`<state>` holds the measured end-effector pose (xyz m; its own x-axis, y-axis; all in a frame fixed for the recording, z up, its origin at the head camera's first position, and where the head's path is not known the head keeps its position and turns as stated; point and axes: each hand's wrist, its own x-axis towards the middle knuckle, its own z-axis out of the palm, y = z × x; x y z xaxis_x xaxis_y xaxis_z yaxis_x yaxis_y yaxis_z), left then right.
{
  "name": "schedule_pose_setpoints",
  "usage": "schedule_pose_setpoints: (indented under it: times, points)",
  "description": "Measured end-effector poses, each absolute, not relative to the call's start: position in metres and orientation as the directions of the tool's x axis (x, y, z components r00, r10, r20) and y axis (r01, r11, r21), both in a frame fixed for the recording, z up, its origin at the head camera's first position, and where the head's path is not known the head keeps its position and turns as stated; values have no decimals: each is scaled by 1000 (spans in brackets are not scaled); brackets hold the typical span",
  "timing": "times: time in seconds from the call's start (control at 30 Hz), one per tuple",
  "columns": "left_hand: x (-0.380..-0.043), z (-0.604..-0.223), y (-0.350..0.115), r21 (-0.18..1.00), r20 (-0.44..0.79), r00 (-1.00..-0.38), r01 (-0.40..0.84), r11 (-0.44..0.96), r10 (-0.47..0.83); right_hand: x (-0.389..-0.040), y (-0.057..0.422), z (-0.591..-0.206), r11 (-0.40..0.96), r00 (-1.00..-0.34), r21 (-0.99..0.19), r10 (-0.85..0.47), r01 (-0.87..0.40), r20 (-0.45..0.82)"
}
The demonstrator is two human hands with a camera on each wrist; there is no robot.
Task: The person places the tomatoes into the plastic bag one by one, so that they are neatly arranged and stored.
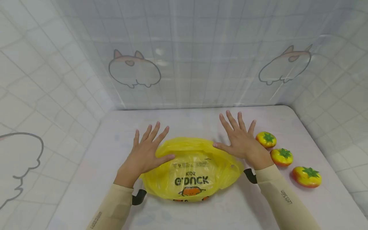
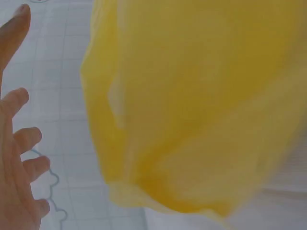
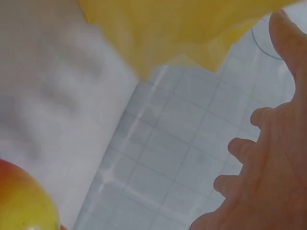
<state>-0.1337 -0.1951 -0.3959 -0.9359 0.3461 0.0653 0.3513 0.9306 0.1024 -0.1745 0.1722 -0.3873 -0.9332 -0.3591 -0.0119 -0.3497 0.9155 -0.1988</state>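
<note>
A yellow plastic bag (image 1: 191, 172) with a printed duck design and lettering stands on the table, its mouth gaping toward the head camera. My left hand (image 1: 145, 153) is spread beside the bag's left rim, thumb stretched over the opening. On the other side my right hand (image 1: 241, 142) is also spread, its thumb tip at the bag's far right rim. Neither hand grips anything. In the left wrist view the bag (image 2: 192, 105) fills most of the picture, with the left fingers (image 2: 29, 139) apart from it. The right wrist view shows the bag's edge (image 3: 177, 38) near the right thumb.
Three yellow-red toy fruits with green leaf tops, a far one (image 1: 265, 139), a middle one (image 1: 281, 157) and a near one (image 1: 306, 176), lie in a slanting row right of the right hand. Grid-patterned curtains (image 1: 195, 64) with cartoon animals enclose the white table (image 1: 95, 172).
</note>
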Motion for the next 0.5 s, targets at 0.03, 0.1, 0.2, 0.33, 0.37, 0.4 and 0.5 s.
schedule_pose_setpoints:
  times: [0.03,0.1,0.2,0.33,0.37,0.4,0.5]
  points:
    - [-131,-398,-197,119,67,-934,356,927,350,-174,172,-388,915,-932,-198,-361,-352,-14]
    - [-125,-405,-202,155,76,-931,365,918,357,-173,172,-389,914,-931,-201,-363,-353,-18]
    - [-116,-414,-207,216,79,-930,368,904,360,-172,173,-390,912,-932,-209,-363,-353,-10]
    - [-104,-425,-212,297,58,-939,340,892,338,-170,173,-390,908,-932,-222,-362,-355,6]
    - [-101,-427,-213,307,55,-942,332,892,331,-170,174,-390,908,-932,-222,-363,-355,7]
    - [-98,-430,-214,312,52,-944,325,893,326,-170,174,-390,907,-931,-223,-364,-356,7]
    - [-90,-439,-217,308,48,-948,313,898,314,-170,175,-390,909,-931,-219,-365,-356,-1]
